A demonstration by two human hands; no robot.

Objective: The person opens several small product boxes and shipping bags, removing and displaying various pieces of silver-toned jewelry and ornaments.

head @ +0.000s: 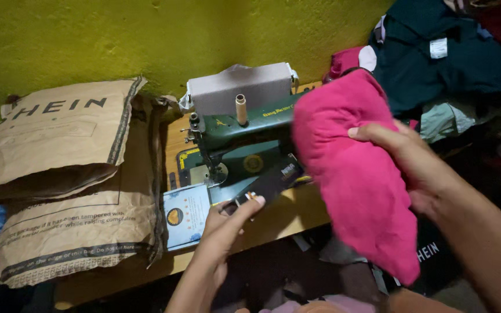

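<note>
A yellow-green plastered wall (pixel 88 35) backs a low wooden table (pixel 288 214), seen from above by the person working at it. Two large brown paper mailer bags (pixel 59 174) lean against the wall at the left, stacked one over the other, out of the way of the work area. A heap of dark teal and red garments (pixel 447 52) lies piled at the upper right, within arm's reach. In the middle of the table stands a dark green sewing machine (pixel 239 139) with a bare thread spool pin on top and a grey cover (pixel 242 87) propped behind it. The right hand (pixel 407 162) is closed on a bunched bright pink cloth (pixel 355 174), holding it lifted in the air just right of the machine so that it hangs down past the table edge. The left hand (pixel 224 229) reaches toward the machine bed, fingers pinched on a small dark card-like object (pixel 268 185); what it is cannot be made out. A light blue printed booklet (pixel 185 215) lies flat beside that hand.
</note>
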